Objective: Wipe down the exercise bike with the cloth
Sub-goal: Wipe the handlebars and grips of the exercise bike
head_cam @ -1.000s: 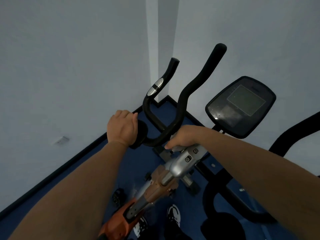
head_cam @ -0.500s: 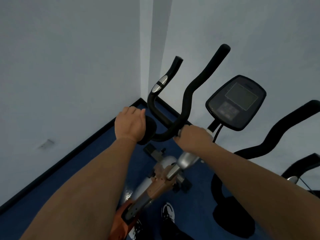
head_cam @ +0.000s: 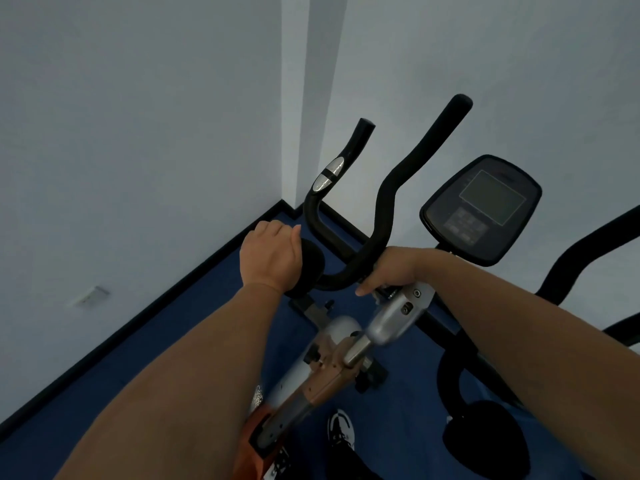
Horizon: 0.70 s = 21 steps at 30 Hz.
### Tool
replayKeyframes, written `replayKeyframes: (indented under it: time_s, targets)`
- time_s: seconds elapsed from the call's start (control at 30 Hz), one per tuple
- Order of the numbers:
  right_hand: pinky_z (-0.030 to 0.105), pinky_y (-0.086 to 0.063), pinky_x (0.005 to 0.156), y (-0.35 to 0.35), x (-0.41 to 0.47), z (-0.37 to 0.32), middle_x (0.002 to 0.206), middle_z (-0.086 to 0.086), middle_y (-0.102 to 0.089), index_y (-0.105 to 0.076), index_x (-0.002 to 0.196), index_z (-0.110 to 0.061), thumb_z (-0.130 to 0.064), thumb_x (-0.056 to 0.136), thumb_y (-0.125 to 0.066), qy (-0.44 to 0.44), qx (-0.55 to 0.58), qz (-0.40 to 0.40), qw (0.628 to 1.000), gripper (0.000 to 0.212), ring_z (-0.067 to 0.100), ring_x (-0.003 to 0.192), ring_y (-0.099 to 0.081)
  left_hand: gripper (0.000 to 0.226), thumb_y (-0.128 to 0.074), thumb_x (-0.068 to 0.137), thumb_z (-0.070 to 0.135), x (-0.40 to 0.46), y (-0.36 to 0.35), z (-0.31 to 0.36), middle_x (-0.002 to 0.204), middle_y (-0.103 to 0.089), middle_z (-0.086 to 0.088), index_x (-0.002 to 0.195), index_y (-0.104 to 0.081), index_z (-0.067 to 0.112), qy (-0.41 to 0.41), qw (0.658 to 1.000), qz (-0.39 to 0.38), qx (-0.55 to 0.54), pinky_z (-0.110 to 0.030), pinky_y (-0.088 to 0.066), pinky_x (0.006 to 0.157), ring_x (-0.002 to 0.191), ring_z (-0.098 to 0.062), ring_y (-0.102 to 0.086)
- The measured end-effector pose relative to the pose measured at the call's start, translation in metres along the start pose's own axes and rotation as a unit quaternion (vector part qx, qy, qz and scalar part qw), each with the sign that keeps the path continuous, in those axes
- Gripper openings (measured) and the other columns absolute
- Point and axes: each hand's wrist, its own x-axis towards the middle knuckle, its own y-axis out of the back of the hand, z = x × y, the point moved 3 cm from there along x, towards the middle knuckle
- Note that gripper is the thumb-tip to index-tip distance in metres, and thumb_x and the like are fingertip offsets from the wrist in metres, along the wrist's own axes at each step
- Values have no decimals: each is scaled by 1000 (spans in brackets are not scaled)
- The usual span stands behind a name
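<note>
Head view, looking down along both forearms. The exercise bike [head_cam: 349, 355] stands in a room corner on blue floor [head_cam: 194, 327], its frame running from bottom centre up toward the handlebars [head_cam: 377, 244].

Left hand [head_cam: 272, 254]: fingers curled over the round black end of the left grip [head_cam: 310, 268], clamped on it; looks like a steadying hold.

Right hand [head_cam: 389, 271]: fingers curled down at the handlebar junction, just above the silver stem housing [head_cam: 398, 315]. The fingertips are hidden under the hand, so I cannot tell what they pinch. The cloth is not visible anywhere; if it is in play, my guess is it sits bunched under this hand.

Key relation: the two black horns rise up and away from the right hand, long axes running toward the wall, the right horn starting next to its knuckles. The right hand is the nearer one to both horns and to the stem. Judged next stroke: along a horn away from the body, or down the stem toward it.

Console [head_cam: 481, 209] stands right of the handlebars, apart from both hands. It appears to belong to a neighbouring machine, though I cannot be sure.

Writing: console screen blank, keypad markings too blurred to read. No brand legible on frame. A shoe [head_cam: 341, 427] near the bottom edge carries a white pattern, unreadable.
</note>
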Motion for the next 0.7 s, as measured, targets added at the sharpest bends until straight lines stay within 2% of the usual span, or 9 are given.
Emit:
replayKeyframes:
  time_s: [0.07,0.1,0.2,0.3,0.37,0.43,0.53,0.63,0.7]
  targets:
    - [27,-47,71,-13,-6,-2,88,-2,-68,-64,80,-21,-51,81,-76,6,3,75,997,32,19,91,-64,53,-25,101,30,0,1,0,72,-61,-9,65,-58,9,8,1000,-9,-6,-40,-45,63,71,-29,-54]
    - [28,-46,71,-20,-11,-4,91,0,-69,-63,86,-18,-53,85,-71,-5,-28,132,991,35,21,91,-65,53,-24,101,30,0,1,0,72,-61,-9,65,-58,9,10,1000,-13,-9,-40,-45,63,71,-29,-54]
    - [38,-39,96,-46,-28,-12,119,8,-64,-52,125,-11,-63,90,-55,-56,-196,311,928,63,26,112,-60,54,-24,101,31,0,2,0,73,-62,-9,67,-59,8,11,1000,-16,-14,-40,-44,62,72,-30,-55]
    - [45,-25,115,-67,-39,-15,145,14,-46,-23,152,-3,-67,88,-52,-70,-213,325,919,95,31,134,-41,53,-25,100,31,0,2,0,74,-62,-9,67,-60,9,15,999,-18,-23,-40,-44,63,73,-30,-55]
    - [47,-19,120,-73,-44,-14,156,16,-31,-9,157,-2,-64,90,-50,-62,-180,308,932,100,33,144,-29,51,-27,100,30,0,2,0,72,-61,-9,66,-59,9,10,1000,-9,-27,-40,-44,61,71,-30,-55]
    - [44,-25,117,-66,-49,-14,154,17,-37,-19,156,-1,-48,95,-49,-36,-118,303,945,82,33,142,-35,50,-28,100,29,-1,2,1,71,-61,-9,66,-58,9,5,1000,-6,-26,-41,-45,61,70,-30,-54]
    - [31,-44,87,-42,-60,-6,122,13,-66,-56,127,-5,-23,100,-49,-3,10,308,951,34,27,108,-61,49,-28,100,29,0,2,1,71,-60,-10,65,-57,8,1,1000,0,-31,-41,-44,60,69,-31,-54]
    - [35,-49,87,-31,-60,-1,117,11,-66,-58,130,-6,-26,99,-57,-17,57,295,954,37,28,107,-62,49,-30,99,27,-1,1,0,69,-60,-11,63,-56,8,0,1000,17,-26,-38,-39,57,66,-32,-52]
    - [36,-52,83,-30,-51,-2,105,9,-68,-64,116,-7,-29,95,-61,-33,48,291,955,31,27,99,-64,49,-30,100,29,-1,2,0,71,-61,-10,64,-56,8,5,1000,11,-26,-38,-38,58,68,-32,-52]
